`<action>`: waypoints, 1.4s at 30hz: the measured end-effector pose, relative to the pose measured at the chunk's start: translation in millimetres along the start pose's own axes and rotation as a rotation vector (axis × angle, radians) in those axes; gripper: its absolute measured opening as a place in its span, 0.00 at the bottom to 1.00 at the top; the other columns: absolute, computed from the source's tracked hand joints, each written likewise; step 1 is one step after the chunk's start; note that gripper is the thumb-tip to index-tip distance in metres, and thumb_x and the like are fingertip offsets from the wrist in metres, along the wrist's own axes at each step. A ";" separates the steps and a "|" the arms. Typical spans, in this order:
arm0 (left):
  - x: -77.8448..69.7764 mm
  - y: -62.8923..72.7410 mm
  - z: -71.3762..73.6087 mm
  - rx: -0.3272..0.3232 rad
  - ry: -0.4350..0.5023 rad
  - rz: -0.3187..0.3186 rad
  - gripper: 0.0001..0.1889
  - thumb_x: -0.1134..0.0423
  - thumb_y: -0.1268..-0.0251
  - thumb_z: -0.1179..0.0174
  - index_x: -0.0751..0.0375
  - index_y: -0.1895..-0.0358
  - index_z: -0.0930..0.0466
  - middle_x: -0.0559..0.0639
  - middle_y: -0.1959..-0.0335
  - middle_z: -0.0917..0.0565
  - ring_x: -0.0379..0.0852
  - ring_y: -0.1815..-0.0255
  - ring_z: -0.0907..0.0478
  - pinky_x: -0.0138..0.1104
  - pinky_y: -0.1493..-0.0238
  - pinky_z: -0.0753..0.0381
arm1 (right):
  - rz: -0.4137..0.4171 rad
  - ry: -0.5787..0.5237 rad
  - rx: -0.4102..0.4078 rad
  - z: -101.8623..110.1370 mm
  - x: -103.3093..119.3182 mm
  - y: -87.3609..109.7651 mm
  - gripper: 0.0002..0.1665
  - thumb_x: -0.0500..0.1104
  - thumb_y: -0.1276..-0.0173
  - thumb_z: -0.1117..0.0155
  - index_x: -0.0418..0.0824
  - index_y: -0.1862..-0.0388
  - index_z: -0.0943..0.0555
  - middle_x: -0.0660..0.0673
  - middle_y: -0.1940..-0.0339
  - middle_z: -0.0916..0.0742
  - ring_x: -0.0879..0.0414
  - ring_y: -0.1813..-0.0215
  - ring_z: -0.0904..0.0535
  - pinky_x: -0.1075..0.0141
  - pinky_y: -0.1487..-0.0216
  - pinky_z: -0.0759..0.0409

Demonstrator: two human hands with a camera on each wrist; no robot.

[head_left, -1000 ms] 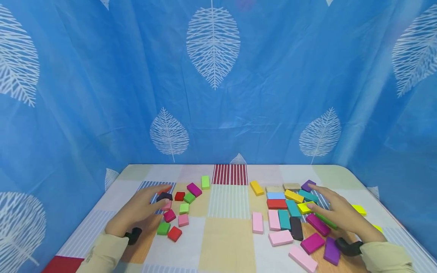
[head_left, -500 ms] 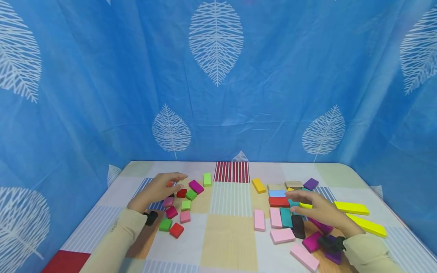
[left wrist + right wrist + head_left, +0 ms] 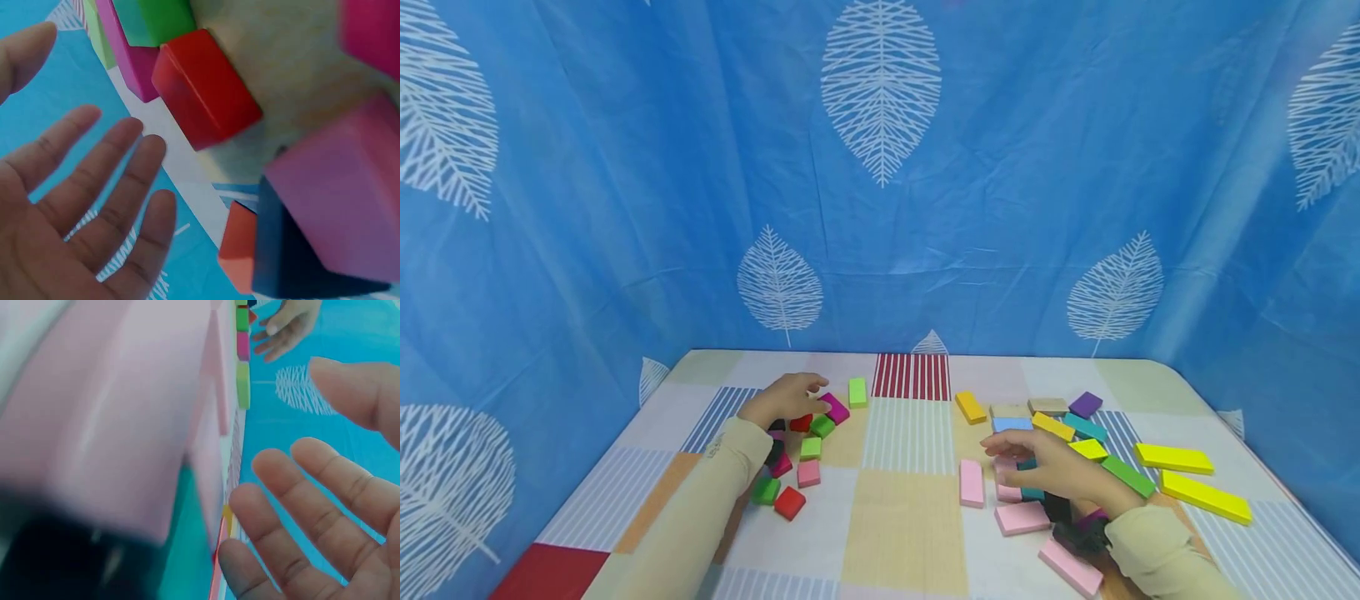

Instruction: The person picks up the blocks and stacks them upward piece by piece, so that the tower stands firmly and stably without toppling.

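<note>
Blue fabric curtain w/ white leaf print (image 3: pixel 1000 167) backs a table under a patchwork cloth of beige, white and striped squares (image 3: pixel 902 533); painted blocks lie on it in two groups, L and R. Arms in beige long sleeves (image 3: pixel 692 517) extend from the near edge.

Right hand (image 3: pixel 1056 462), fingers loose, palm free of any grip, is over the R group, above a pale pink oblong block (image 3: pixel 1008 493) and a teal oblong block (image 3: pixel 1032 493), both part-hidden; contact can't be told. Left hand (image 3: pixel 792 397), likewise ungripping, fingers relaxed, is at the L group's far side. A black wrist strap (image 3: pixel 1078 533) shows at the R cuff.

Far R: two long bright-yellow blocks (image 3: pixel 1206 497), one behind the other, w/ a long green block (image 3: pixel 1129 476) nr them. Closer to camera, a pink rectangular block (image 3: pixel 1071 567) lies at a slant. Behind the right hand: a pale-blue block (image 3: pixel 1012 424) and a purple block (image 3: pixel 1086 405), well apart.

Smallest, L side: a magenta block (image 3: pixel 837 407) just by the left thumb, touch unclear; a glossy red block (image 3: pixel 801 422) just below that hand; a pink squarish block (image 3: pixel 808 473) and a green squarish block (image 3: pixel 766 490) nearer camera.
</note>
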State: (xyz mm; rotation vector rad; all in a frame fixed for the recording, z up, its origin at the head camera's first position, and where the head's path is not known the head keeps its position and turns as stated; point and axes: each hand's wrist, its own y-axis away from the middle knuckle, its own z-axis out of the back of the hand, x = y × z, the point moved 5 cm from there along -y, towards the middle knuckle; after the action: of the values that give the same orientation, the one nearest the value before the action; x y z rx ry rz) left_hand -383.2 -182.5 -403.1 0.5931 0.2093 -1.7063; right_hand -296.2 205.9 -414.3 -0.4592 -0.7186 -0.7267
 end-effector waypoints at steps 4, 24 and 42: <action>-3.1 -7.0 -3.6 0.028 -0.040 0.048 0.33 0.57 0.27 0.29 0.63 0.23 0.27 0.66 0.30 0.20 0.65 0.29 0.23 0.57 0.32 0.19 | -0.014 0.054 0.024 -6.0 2.3 -6.1 0.29 0.43 0.26 0.26 0.28 0.34 0.18 0.35 0.40 0.11 0.46 0.44 0.14 0.62 0.40 0.14; -36.0 -20.0 -23.2 -0.010 -0.357 0.051 0.20 0.49 0.27 0.28 0.59 0.72 0.17 0.48 0.80 0.28 0.48 0.67 0.25 0.51 0.38 0.26 | -0.319 0.286 0.078 -30.8 21.3 -32.5 0.32 0.42 0.47 0.10 0.37 0.46 0.16 0.51 0.64 0.20 0.55 0.63 0.29 0.65 0.63 0.26; -56.4 -6.3 -42.1 0.175 -0.165 -0.163 0.37 0.77 0.41 0.25 0.51 0.27 0.20 0.54 0.48 0.14 0.50 0.49 0.20 0.41 0.52 0.11 | -0.470 0.184 -0.008 -51.3 27.1 -56.4 0.33 0.38 0.49 0.09 0.38 0.45 0.17 0.48 0.63 0.18 0.53 0.62 0.24 0.61 0.62 0.22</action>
State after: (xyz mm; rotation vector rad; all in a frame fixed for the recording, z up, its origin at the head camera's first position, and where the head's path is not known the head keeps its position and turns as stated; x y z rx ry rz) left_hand -371.5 -113.5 -412.3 0.5728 -0.0102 -1.9354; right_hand -301.2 125.5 -421.6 -0.2250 -0.6550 -1.1969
